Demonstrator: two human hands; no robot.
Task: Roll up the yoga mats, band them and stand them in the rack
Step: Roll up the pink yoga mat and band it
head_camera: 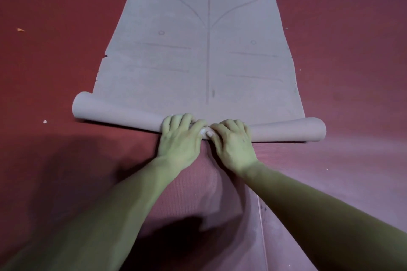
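A grey-mauve yoga mat (198, 55) with printed alignment lines lies flat on the floor and stretches away from me. Its near end is curled into a loose roll (119, 112) that runs across the view. My left hand (179, 136) and my right hand (231, 141) sit side by side on the middle of the roll. Both grip it, fingers curled over the top and thumbs meeting at the near side. The roll flares wider at its two open ends than under my hands.
A dark red floor covering (55, 61) surrounds the mat. A seam (262, 226) in it runs toward me at the lower right. Small scraps of debris (45, 121) lie on the floor at the left. No rack or bands are in view.
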